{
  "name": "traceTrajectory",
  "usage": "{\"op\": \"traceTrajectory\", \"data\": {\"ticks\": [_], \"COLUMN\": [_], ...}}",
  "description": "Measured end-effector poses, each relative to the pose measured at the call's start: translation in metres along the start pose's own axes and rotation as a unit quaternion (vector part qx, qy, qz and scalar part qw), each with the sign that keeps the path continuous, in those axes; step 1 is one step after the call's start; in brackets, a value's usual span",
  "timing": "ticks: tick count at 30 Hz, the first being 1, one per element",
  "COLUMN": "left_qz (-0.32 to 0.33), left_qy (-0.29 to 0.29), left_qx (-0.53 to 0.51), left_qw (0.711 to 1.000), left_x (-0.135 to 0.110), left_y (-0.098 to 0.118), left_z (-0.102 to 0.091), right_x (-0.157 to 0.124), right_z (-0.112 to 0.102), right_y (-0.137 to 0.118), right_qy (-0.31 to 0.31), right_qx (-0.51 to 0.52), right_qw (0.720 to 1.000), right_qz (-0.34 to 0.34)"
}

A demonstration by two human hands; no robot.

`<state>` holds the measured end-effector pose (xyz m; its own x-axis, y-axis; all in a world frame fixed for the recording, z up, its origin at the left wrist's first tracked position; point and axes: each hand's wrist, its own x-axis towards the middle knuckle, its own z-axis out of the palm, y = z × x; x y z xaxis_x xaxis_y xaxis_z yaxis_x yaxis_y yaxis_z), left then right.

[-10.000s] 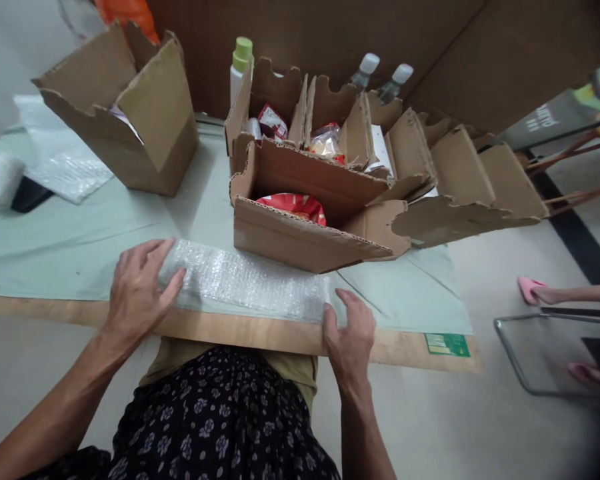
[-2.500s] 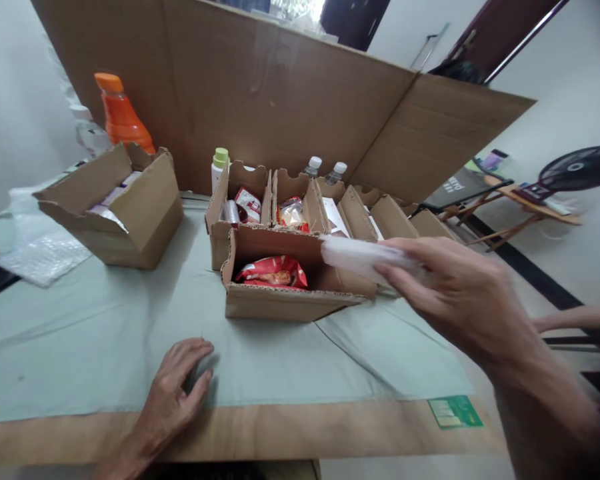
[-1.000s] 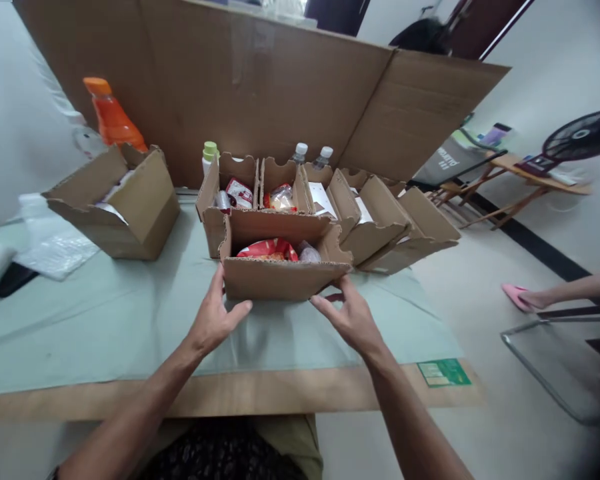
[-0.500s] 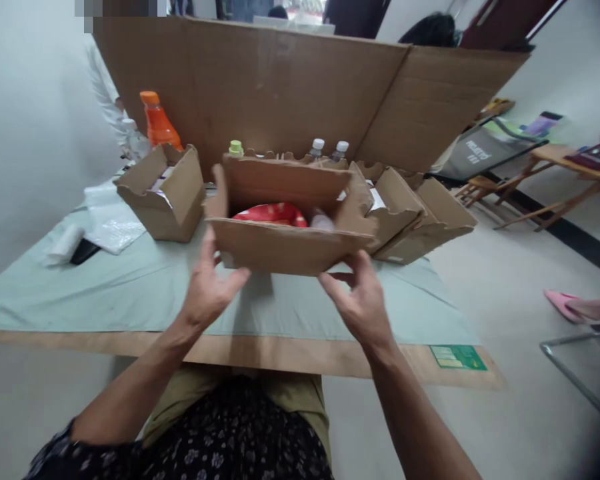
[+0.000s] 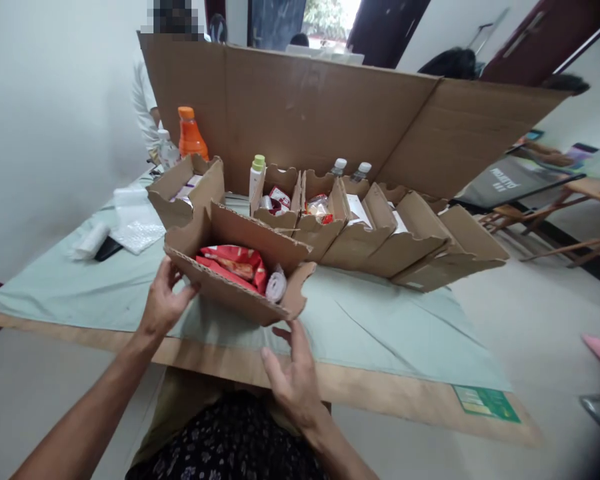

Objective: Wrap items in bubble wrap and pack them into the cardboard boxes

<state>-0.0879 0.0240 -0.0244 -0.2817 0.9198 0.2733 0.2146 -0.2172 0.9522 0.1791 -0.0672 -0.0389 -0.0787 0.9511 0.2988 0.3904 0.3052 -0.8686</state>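
A brown open-topped cardboard box (image 5: 225,287) sits at an angle near the front of the table. Inside it are a red shiny packet (image 5: 237,263) and a pale rolled-up thing (image 5: 277,285). My left hand (image 5: 166,303) grips the box's left end, thumb on the front wall and fingers around the corner. Just below the box's right corner is my right hand (image 5: 297,373), thumb and fingers apart with nothing between them. Its fingertips are close to the corner; whether they touch it I cannot tell.
Behind stands a row of cardboard boxes (image 5: 360,243) before a tall cardboard panel (image 5: 330,100). At the left are another box (image 5: 173,210), an orange bottle (image 5: 191,139) and bubble wrap (image 5: 136,213). A green-capped bottle (image 5: 256,177) stands near the row. A person's sleeve (image 5: 143,100) shows behind.
The box has come lower and to the left and has turned, its right end now nearer me. My right hand has come off its right side. The camera view has shifted too.
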Motion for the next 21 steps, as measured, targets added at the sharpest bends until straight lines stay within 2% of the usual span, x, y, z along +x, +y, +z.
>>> {"op": "traceTrajectory", "data": {"ticks": [2, 4, 5, 7, 9, 11, 13, 15, 17, 21], "left_qz": [0.012, 0.015, 0.012, -0.005, -0.038, -0.070, -0.084, -0.080, -0.075, -0.056], "left_qy": [0.023, 0.043, 0.051, 0.065, 0.078, 0.077, 0.054, 0.035, 0.024, -0.012], "left_qx": [-0.015, -0.010, -0.002, 0.012, 0.011, -0.008, -0.026, -0.030, -0.027, -0.060], "left_qw": [1.000, 0.999, 0.999, 0.998, 0.996, 0.995, 0.995, 0.996, 0.997, 0.997], "left_x": [0.033, 0.046, 0.044, 0.028, 0.003, -0.022, -0.039, -0.045, -0.043, -0.028], "left_y": [-0.006, -0.014, -0.019, -0.027, -0.033, -0.037, -0.037, -0.036, -0.035, -0.034], "left_z": [-0.003, -0.002, -0.001, 0.002, 0.007, 0.016, 0.027, 0.039, 0.048, 0.051], "right_x": [-0.004, -0.011, -0.013, -0.007, 0.015, 0.047, 0.077, 0.095, 0.094, 0.059], "right_z": [0.014, 0.017, 0.014, 0.003, -0.008, -0.014, -0.012, -0.006, 0.001, 0.011], "right_y": [0.004, 0.013, 0.019, 0.031, 0.043, 0.053, 0.061, 0.067, 0.070, 0.070], "right_qy": [-0.057, -0.099, -0.102, -0.064, -0.013, 0.008, -0.012, -0.045, -0.063, -0.036], "right_qx": [0.009, 0.001, -0.007, -0.022, -0.021, -0.001, 0.033, 0.068, 0.091, 0.074], "right_qw": [0.998, 0.994, 0.994, 0.998, 0.999, 0.999, 0.998, 0.996, 0.993, 0.996], "right_qz": [-0.037, -0.053, -0.047, -0.010, 0.024, 0.039, 0.044, 0.042, 0.033, 0.023]}}
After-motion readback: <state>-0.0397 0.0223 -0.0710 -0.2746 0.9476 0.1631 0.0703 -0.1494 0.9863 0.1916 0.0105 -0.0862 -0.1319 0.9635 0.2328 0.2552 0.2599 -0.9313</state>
